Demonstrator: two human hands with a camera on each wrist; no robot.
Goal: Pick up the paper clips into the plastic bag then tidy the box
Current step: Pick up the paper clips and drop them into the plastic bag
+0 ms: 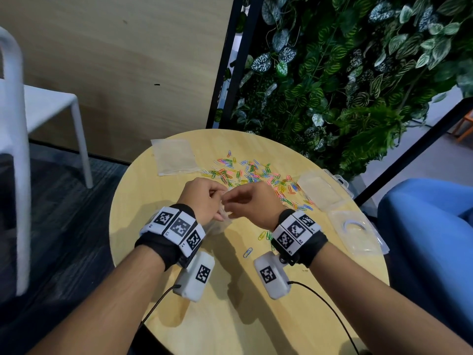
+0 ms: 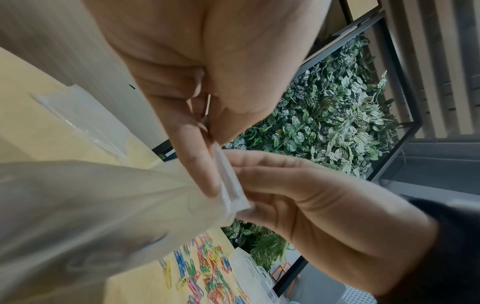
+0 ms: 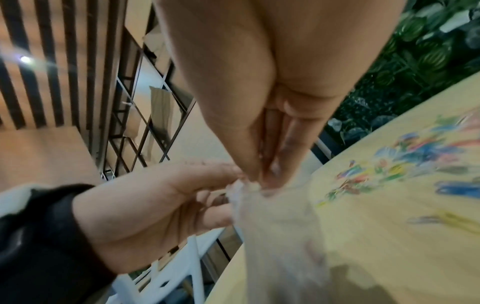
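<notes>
Both hands meet above the middle of the round wooden table [image 1: 230,290] and pinch the top edge of a clear plastic bag [image 1: 223,218]. My left hand [image 1: 211,198] pinches the rim from the left, and my right hand [image 1: 243,201] pinches it from the right. The bag [image 2: 91,216] hangs below the fingers, and I cannot tell whether anything is inside it [image 3: 280,236]. Behind the hands, coloured paper clips [image 1: 256,172] lie scattered over the table. An open clear plastic box [image 1: 320,190] sits at the right edge.
A pile of flat clear bags [image 1: 174,157] lies at the back left. A second clear plastic case [image 1: 355,233] rests near the right wrist, with a few loose clips [image 1: 263,235] beside it. A white chair [image 1: 51,106] stands to the left, a plant wall [image 1: 345,73] behind.
</notes>
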